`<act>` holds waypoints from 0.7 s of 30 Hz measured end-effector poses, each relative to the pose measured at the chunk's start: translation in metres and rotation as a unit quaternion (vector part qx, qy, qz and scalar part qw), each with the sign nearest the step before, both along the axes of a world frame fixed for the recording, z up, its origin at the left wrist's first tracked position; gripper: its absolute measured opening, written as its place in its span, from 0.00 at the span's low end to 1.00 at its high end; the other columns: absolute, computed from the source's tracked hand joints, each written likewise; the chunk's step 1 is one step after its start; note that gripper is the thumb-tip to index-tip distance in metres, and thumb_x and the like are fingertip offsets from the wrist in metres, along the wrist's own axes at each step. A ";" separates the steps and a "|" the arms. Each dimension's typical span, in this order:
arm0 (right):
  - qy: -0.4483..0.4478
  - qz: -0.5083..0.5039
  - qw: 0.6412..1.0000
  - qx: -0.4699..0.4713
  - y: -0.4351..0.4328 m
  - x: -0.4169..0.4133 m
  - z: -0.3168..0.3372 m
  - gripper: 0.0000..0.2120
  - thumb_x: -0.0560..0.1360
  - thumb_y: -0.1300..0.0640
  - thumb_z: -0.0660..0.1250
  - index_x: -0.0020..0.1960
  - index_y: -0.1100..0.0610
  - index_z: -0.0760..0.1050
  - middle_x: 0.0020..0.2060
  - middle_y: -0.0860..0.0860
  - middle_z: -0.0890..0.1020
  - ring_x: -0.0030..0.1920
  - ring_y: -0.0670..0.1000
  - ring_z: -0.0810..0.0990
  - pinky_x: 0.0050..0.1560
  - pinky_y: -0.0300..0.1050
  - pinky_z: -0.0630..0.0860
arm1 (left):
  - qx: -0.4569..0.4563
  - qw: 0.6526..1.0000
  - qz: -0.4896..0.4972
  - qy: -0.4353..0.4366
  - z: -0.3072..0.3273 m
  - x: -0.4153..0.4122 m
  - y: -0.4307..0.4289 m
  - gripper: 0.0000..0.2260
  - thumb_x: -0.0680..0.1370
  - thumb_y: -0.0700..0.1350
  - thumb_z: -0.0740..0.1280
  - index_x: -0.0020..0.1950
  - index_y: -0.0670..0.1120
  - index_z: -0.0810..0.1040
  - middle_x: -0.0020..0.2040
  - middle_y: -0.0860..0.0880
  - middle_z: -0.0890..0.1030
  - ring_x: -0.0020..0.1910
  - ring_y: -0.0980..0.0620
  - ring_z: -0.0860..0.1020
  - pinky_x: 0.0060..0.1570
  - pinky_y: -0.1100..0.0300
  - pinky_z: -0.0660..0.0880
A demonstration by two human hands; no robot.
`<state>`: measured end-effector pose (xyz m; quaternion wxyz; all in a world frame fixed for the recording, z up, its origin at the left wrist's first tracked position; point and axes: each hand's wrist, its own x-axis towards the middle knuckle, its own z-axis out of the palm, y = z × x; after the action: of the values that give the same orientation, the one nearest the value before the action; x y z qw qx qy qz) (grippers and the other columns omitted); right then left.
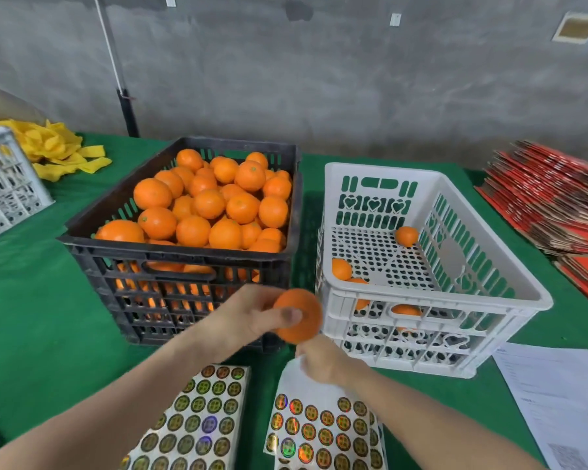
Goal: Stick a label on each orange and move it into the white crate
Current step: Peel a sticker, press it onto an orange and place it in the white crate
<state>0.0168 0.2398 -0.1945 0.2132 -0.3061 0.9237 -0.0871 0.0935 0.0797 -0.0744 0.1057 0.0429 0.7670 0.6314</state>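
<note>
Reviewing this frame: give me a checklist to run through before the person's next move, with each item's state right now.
1. Orange securely held: the left hand grips the orange in front of the crates. Ok.
2. Label on that orange: none shows on the side facing the camera, but the image is blurred. Cannot tell.
3. Label ready in the right hand: the hand is just below the orange and motion-blurred. Cannot tell.
4. Room in the white crate: only a few oranges lie on its floor. Ok.
5. Labels available: the label sheet under the right forearm has several rows of labels. Ok.
</note>
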 end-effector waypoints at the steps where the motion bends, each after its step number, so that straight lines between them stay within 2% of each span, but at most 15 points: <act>1: -0.005 0.013 1.000 -0.015 0.002 0.001 0.005 0.12 0.76 0.67 0.57 0.57 0.65 0.75 0.53 0.62 0.80 0.55 0.60 0.77 0.58 0.52 0.74 | 0.001 1.000 0.007 -0.029 -0.011 0.005 0.000 0.33 0.61 0.62 0.71 0.54 0.35 0.79 0.46 0.40 0.81 0.48 0.44 0.78 0.61 0.45 0.69; 2: -0.007 0.030 0.999 -0.022 0.005 0.002 0.011 0.12 0.77 0.66 0.58 0.57 0.65 0.75 0.52 0.61 0.80 0.54 0.60 0.77 0.57 0.51 0.74 | 0.011 0.998 0.015 -0.066 -0.021 0.010 0.000 0.34 0.59 0.62 0.72 0.55 0.39 0.80 0.51 0.41 0.83 0.54 0.43 0.79 0.67 0.45 0.67; 4: -0.009 0.060 0.997 -0.050 0.012 0.004 0.027 0.09 0.77 0.66 0.59 0.54 0.63 0.75 0.49 0.60 0.80 0.52 0.58 0.78 0.53 0.47 0.74 | 0.037 0.989 0.012 -0.144 -0.040 0.015 -0.002 0.42 0.53 0.64 0.76 0.59 0.42 0.76 0.58 0.41 0.81 0.61 0.44 0.76 0.70 0.47 0.64; 6: -0.010 0.072 0.992 -0.099 0.018 0.006 0.041 0.09 0.77 0.66 0.60 0.54 0.61 0.76 0.50 0.57 0.81 0.50 0.53 0.77 0.49 0.40 0.71 | 0.081 0.975 -0.013 -0.208 -0.053 0.018 -0.002 0.52 0.47 0.65 0.81 0.64 0.40 0.72 0.62 0.41 0.78 0.63 0.43 0.75 0.68 0.50 0.67; 7: -0.008 0.069 0.991 -0.117 0.021 0.007 0.047 0.09 0.77 0.65 0.61 0.56 0.60 0.76 0.51 0.55 0.80 0.49 0.50 0.77 0.46 0.37 0.69 | 0.104 0.967 -0.027 -0.233 -0.057 0.019 0.000 0.54 0.46 0.63 0.82 0.65 0.39 0.71 0.63 0.40 0.77 0.62 0.43 0.76 0.65 0.51 0.70; 8: -0.007 0.058 0.990 -0.132 0.022 0.008 0.050 0.11 0.77 0.64 0.63 0.59 0.58 0.75 0.50 0.55 0.80 0.46 0.49 0.76 0.43 0.36 0.68 | 0.123 0.960 -0.040 -0.250 -0.059 0.019 0.003 0.54 0.46 0.62 0.83 0.66 0.39 0.70 0.63 0.39 0.76 0.61 0.43 0.76 0.61 0.52 0.74; 10: -0.012 0.016 0.989 -0.147 0.025 0.010 0.054 0.15 0.76 0.62 0.66 0.62 0.57 0.70 0.41 0.53 0.78 0.39 0.47 0.75 0.40 0.38 0.70 | 0.137 0.954 -0.065 -0.259 -0.062 0.018 0.007 0.52 0.48 0.62 0.83 0.65 0.40 0.71 0.63 0.40 0.76 0.59 0.43 0.77 0.55 0.55 0.77; 12: -0.018 -0.018 0.986 -0.162 0.030 0.011 0.056 0.16 0.76 0.62 0.67 0.62 0.57 0.69 0.36 0.48 0.74 0.36 0.45 0.73 0.41 0.40 0.72 | 0.138 0.954 -0.087 -0.252 -0.064 0.016 0.009 0.49 0.50 0.63 0.82 0.64 0.41 0.73 0.60 0.42 0.78 0.57 0.45 0.79 0.55 0.56 0.76; 15: -0.037 -0.042 0.981 -0.186 0.035 0.015 0.061 0.17 0.75 0.63 0.67 0.61 0.57 0.67 0.40 0.49 0.73 0.36 0.45 0.72 0.43 0.43 0.73 | 0.158 0.949 -0.102 -0.254 -0.062 0.014 0.013 0.46 0.51 0.62 0.82 0.63 0.42 0.74 0.56 0.45 0.80 0.54 0.48 0.80 0.53 0.56 0.77; 18: 0.060 -0.092 0.958 -0.266 0.036 0.026 0.065 0.11 0.74 0.64 0.67 0.53 0.56 0.69 0.46 0.51 0.74 0.37 0.42 0.70 0.40 0.36 0.68 | 0.188 0.943 -0.069 -0.266 -0.060 0.009 0.017 0.49 0.50 0.61 0.82 0.67 0.44 0.73 0.57 0.42 0.78 0.50 0.47 0.79 0.49 0.57 0.78; 19: 0.089 -0.116 0.942 -0.303 0.037 0.032 0.065 0.08 0.74 0.65 0.66 0.48 0.55 0.70 0.44 0.51 0.75 0.35 0.41 0.69 0.39 0.34 0.66 | 0.203 0.939 -0.050 -0.272 -0.060 0.007 0.017 0.50 0.49 0.59 0.83 0.66 0.43 0.72 0.57 0.41 0.77 0.49 0.46 0.79 0.48 0.56 0.78; 21: 0.080 -0.139 0.919 -0.361 0.038 0.047 0.063 0.12 0.74 0.68 0.64 0.40 0.52 0.71 0.37 0.50 0.76 0.32 0.40 0.70 0.36 0.33 0.67 | 0.229 0.930 -0.019 -0.286 -0.060 0.004 0.015 0.50 0.50 0.56 0.83 0.68 0.41 0.71 0.60 0.37 0.76 0.51 0.44 0.77 0.53 0.51 0.76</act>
<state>0.0640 0.2781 -0.1320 -0.0002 -0.2367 0.8767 -0.4187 0.0977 0.0945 -0.1341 0.3194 -0.1017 0.5382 0.7733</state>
